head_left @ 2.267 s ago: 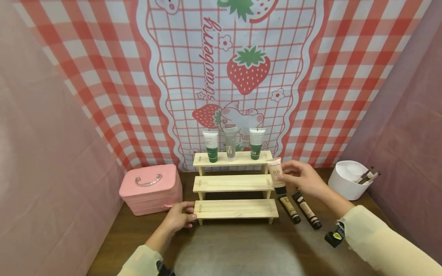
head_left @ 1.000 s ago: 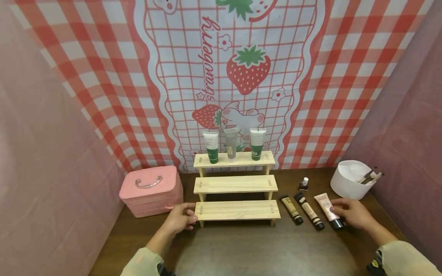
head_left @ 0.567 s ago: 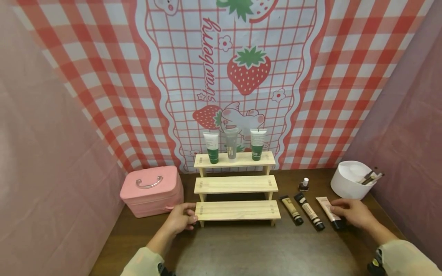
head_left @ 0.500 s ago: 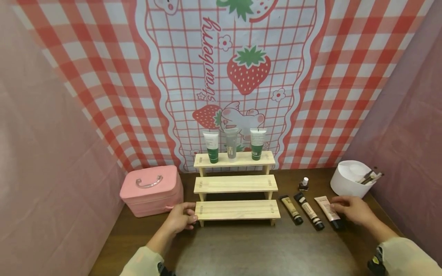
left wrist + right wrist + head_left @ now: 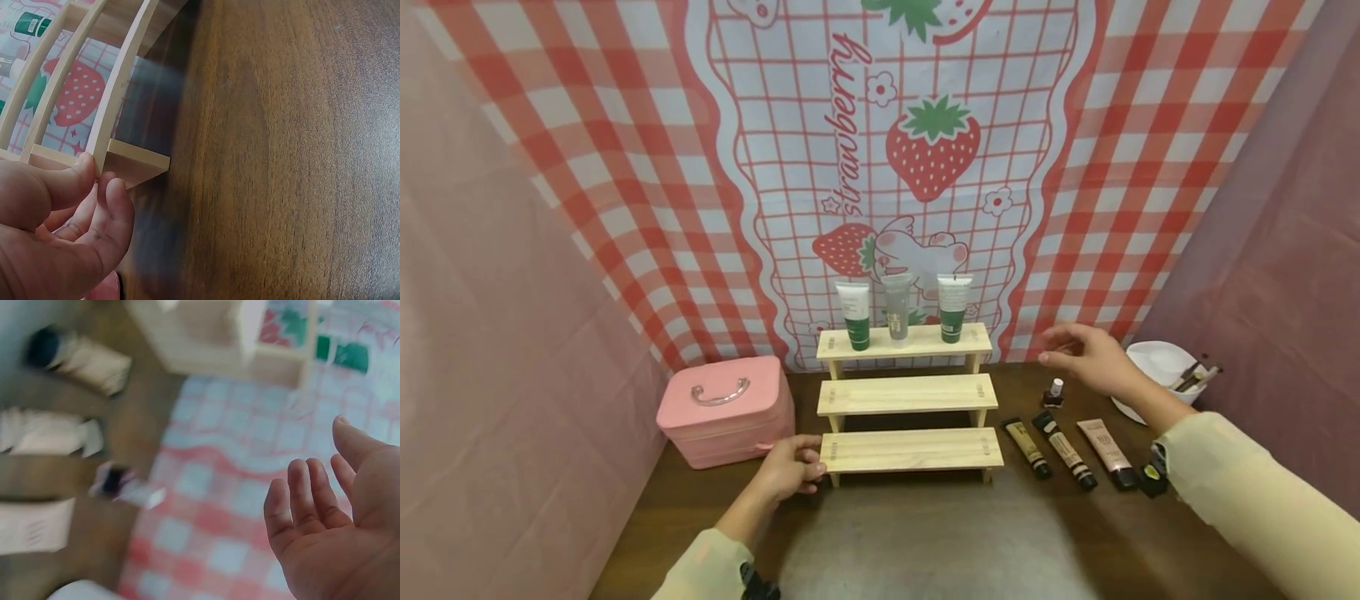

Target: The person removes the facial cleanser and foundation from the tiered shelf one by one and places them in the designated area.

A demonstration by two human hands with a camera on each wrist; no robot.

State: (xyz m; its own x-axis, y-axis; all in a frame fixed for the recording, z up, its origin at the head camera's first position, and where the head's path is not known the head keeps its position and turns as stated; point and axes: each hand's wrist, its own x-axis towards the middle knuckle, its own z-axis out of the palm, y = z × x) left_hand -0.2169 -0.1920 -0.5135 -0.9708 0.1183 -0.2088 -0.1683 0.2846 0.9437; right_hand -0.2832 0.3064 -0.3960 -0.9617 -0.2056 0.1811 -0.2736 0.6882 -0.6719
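My left hand (image 5: 786, 471) pinches the left end of the lowest step of a three-step wooden display shelf (image 5: 910, 450); in the left wrist view the thumb and a finger (image 5: 115, 200) meet at the board's corner. My right hand (image 5: 1090, 358) is raised, fingers relaxed and holding nothing, above and behind a small dark nail polish bottle (image 5: 1054, 393) with a white cap. In front of that bottle lie a gold tube (image 5: 1026, 447), a beige tube with a black cap (image 5: 1066, 450) and a pink BB cream tube (image 5: 1107, 452). The right wrist view shows the palm (image 5: 369, 544) with nothing in it.
On the top step stand two green-and-white tubes (image 5: 853, 317) and a clear grey tube (image 5: 898, 312). A pink case (image 5: 726, 412) is left of the shelf. Behind my right forearm, a white round holder (image 5: 1157, 362) contains brushes. A checked strawberry cloth (image 5: 932, 158) hangs behind.
My right hand set the BB cream tube down at the right of the row, let go, and rose leftward and back. The left hand stays at the shelf's end.
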